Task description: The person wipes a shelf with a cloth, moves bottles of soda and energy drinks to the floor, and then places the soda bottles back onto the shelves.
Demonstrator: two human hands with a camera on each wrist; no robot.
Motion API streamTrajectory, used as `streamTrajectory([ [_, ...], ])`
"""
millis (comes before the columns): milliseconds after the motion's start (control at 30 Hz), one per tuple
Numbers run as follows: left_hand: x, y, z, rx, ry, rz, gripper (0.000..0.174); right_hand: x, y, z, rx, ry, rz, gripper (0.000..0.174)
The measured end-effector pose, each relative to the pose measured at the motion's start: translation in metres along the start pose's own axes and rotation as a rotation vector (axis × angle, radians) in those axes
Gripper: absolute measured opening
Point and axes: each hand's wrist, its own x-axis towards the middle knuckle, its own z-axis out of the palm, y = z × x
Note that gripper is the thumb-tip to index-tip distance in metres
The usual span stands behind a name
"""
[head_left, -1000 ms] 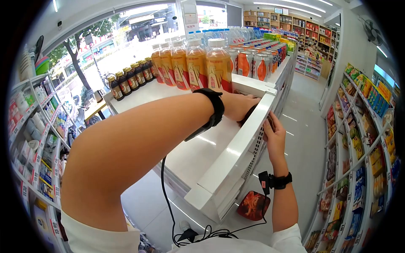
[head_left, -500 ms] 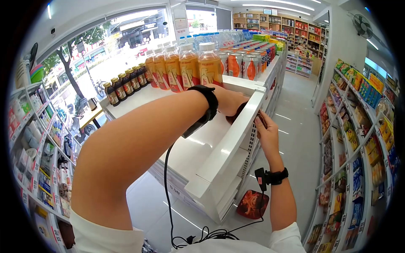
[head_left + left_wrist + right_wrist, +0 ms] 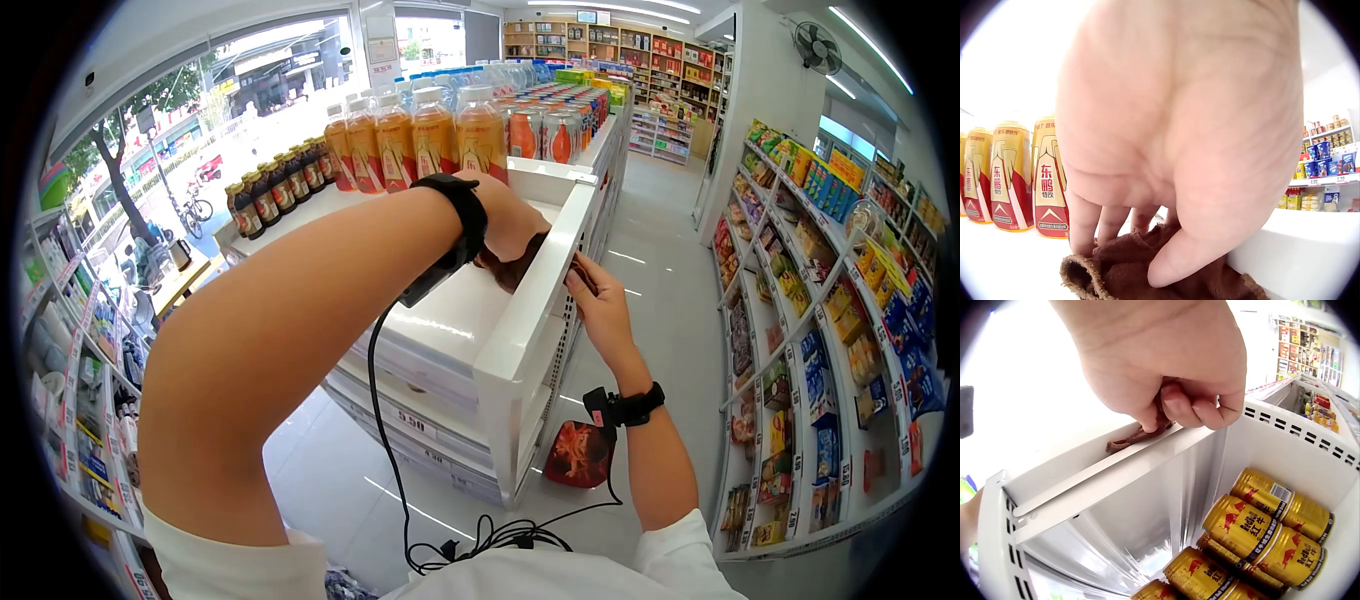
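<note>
My left hand (image 3: 515, 222) reaches over the white shelf top and grips a brown cloth (image 3: 1125, 265) between thumb and fingers. In the left wrist view the cloth is bunched, with a frayed, rolled edge. It lies against the inner side of the white raised rail (image 3: 540, 290). On the rail's outer side my right hand (image 3: 602, 308) pinches brown cloth, its fingers curled at the rail. The right wrist view shows a folded strip of the cloth (image 3: 1124, 444) lying along the rail beneath that hand (image 3: 1166, 362).
Orange drink bottles (image 3: 433, 135) and small dark bottles (image 3: 265, 200) line the shelf's far side. Drink cans (image 3: 560, 135) stand beyond the corner. Gold cans (image 3: 1254, 528) lie on a lower shelf. A red-black box (image 3: 578, 453) is on the floor, near a black cable (image 3: 385, 430).
The head view has swung right. Both hands have stayed at the rail with the cloth, coming slightly nearer along it. More of the cloth shows under the left hand.
</note>
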Motion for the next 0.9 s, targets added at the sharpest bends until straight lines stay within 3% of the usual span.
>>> streamTrajectory([
  [33, -0.011, 0.005, 0.001, 0.051, -0.007, -0.058, 0.052, -0.007, -0.003, 0.004, 0.021, -0.011, 0.008, 0.044],
  [233, -0.045, 0.009, 0.017, 0.045, 0.015, 0.041, 0.057, -0.044, -0.021, 0.020, -0.030, -0.057, -0.023, 0.043],
  [300, -0.054, 0.011, 0.025, 0.288, 0.113, 0.050, 0.057, -0.055, -0.024, 0.025, -0.040, -0.058, -0.017, 0.043],
  [433, -0.073, 0.011, 0.035, 0.111, 0.068, 0.084, 0.054, -0.077, -0.034, 0.038, -0.057, -0.032, -0.003, 0.043],
  [700, -0.086, -0.003, 0.057, 0.099, 0.148, 0.195, 0.053, -0.100, -0.039, 0.043, -0.080, -0.074, -0.002, 0.044],
  [833, -0.094, 0.001, 0.058, 0.078, 0.148, 0.177, 0.050, -0.102, -0.046, 0.037, -0.148, -0.118, 0.067, 0.044],
  [900, -0.102, 0.011, 0.053, -0.131, 0.037, 0.073, 0.038, -0.105, -0.051, 0.041, -0.168, -0.107, 0.061, 0.042],
])
